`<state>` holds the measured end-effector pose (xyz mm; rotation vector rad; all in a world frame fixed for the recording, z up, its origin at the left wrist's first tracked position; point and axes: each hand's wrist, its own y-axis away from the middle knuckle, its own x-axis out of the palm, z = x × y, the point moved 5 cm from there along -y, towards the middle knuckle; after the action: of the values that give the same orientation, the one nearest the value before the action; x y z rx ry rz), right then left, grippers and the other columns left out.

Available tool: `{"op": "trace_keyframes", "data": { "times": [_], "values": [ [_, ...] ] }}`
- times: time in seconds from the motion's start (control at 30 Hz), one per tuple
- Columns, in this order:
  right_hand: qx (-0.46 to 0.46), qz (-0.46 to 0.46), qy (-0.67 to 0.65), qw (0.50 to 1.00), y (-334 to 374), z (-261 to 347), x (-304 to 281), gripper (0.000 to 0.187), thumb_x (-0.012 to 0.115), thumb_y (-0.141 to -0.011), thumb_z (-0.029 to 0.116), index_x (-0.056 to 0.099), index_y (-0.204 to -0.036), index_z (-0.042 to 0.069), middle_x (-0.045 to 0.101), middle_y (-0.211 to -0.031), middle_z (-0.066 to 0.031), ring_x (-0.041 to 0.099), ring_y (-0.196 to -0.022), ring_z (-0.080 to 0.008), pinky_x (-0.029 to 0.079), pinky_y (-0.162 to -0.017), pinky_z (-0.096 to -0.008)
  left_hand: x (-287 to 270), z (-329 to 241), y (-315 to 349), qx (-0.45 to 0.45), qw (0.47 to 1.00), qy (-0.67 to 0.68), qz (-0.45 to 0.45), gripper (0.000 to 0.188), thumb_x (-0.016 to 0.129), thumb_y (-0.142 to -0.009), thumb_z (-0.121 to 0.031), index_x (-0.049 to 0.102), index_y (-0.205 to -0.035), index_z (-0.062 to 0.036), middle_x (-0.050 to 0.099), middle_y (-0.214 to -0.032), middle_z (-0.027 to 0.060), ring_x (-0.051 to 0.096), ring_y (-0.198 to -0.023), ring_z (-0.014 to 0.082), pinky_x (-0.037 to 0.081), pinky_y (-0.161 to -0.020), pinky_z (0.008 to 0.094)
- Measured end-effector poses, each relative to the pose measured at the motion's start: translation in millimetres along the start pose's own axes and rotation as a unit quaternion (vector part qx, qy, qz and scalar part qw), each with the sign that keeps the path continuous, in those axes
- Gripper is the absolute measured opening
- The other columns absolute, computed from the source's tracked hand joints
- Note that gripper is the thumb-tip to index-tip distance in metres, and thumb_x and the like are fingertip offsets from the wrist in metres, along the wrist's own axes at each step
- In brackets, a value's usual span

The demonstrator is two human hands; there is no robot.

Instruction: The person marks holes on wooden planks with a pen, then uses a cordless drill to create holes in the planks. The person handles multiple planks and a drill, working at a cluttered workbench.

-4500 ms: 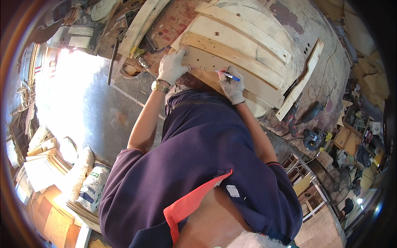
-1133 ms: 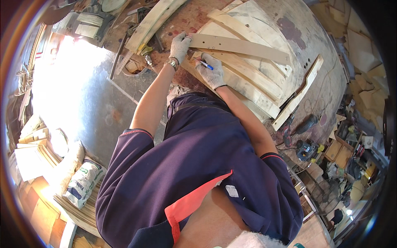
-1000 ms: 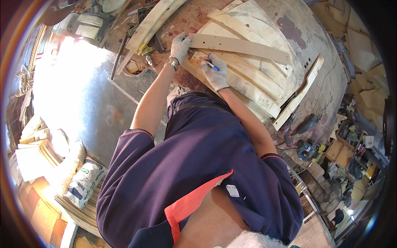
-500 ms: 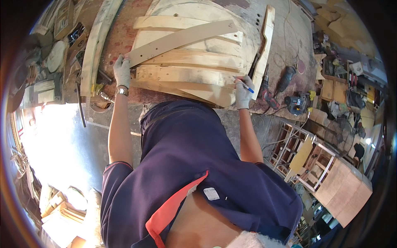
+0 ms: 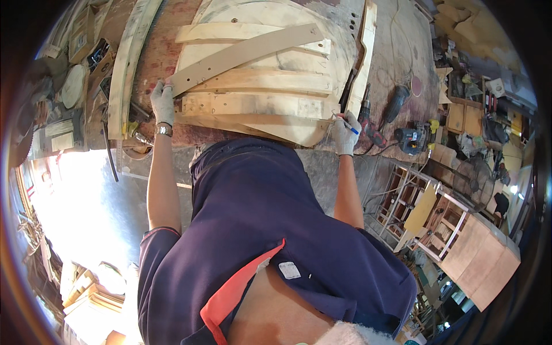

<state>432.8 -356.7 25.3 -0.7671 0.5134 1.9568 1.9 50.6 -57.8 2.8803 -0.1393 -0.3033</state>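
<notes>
In the head view, the workbench (image 5: 418, 54) fills the top of the frame. A long curved beam (image 5: 127, 75) runs down its upper left, past the left hand (image 5: 163, 103). Across the upper middle, pale wooden slats (image 5: 261, 105) lie roughly side to side, filling the space between the two hands. A notched wooden strip (image 5: 361, 66) stands steeply in the picture at upper right, just above the right hand (image 5: 346, 132); a red and black drill (image 5: 375, 135) is close beside that hand, with a dark power tool (image 5: 395, 103) and a jigsaw (image 5: 410, 140) further right.

The left hand grips the near end of a grey-brown curved strip (image 5: 247, 52), which lies over the slats at upper centre. Its long axis slants from the hand up to the right. The right hand is closed round a blue pen (image 5: 352, 128), whose tip points to the upper left, near the slats' right ends; whether it touches wood cannot be told.
</notes>
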Motion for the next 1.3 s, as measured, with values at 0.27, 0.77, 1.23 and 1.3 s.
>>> {"op": "trace_keyframes", "data": {
  "times": [0.27,0.77,1.23,1.3],
  "values": [
    [-0.044,0.001,-0.230,0.972,-27.6,56.6,32.2,0.023,0.060,-0.101,0.013,0.070,-0.111,-0.005,0.073,-0.082,-0.0095,0.072,-0.076,-0.0156,0.056,-0.063,-0.0274,-10.8,-35.7,23.2,0.031,0.997,0.056,-0.037,0.036,0.056,-0.097,-0.012,0.064,-0.127,0.0043,0.069,-0.093,0.0034,0.051,-0.072,0.0084,0.043,-0.062,0.0285],
    [-0.368,0.157,0.272,0.875,-134.2,201.0,195.2,0.067,0.083,-0.080,0.040,0.058,-0.137,0.017,0.069,-0.120,-0.0162,0.057,-0.127,-0.0350,0.042,-0.107,-0.0541,-283.0,-193.9,169.9,0.218,0.797,0.522,-0.210,0.052,0.060,-0.102,-0.046,0.060,-0.136,-0.0068,0.066,-0.129,0.0095,0.060,-0.125,0.0236,0.049,-0.105,0.0482],
    [-0.364,0.275,0.061,0.888,-10.3,149.1,95.4,0.051,0.088,-0.074,0.027,0.068,-0.119,0.012,0.067,-0.127,-0.0128,0.059,-0.123,-0.0365,0.047,-0.105,-0.0466,-300.4,-227.8,217.9,0.293,0.738,0.607,-0.043,0.049,0.076,-0.093,-0.035,0.060,-0.128,-0.0045,0.065,-0.118,0.0088,0.061,-0.103,0.0185,0.048,-0.084,0.0322],
    [-0.350,0.265,0.121,0.890,9.3,132.0,89.6,0.052,0.087,-0.074,0.026,0.068,-0.120,0.011,0.066,-0.131,-0.0123,0.059,-0.123,-0.0365,0.047,-0.106,-0.0470,-275.5,-239.1,207.2,0.266,0.762,0.590,-0.037,0.050,0.076,-0.093,-0.035,0.059,-0.130,-0.0047,0.065,-0.120,0.0088,0.061,-0.105,0.0186,0.048,-0.087,0.0329]
  ]
}}
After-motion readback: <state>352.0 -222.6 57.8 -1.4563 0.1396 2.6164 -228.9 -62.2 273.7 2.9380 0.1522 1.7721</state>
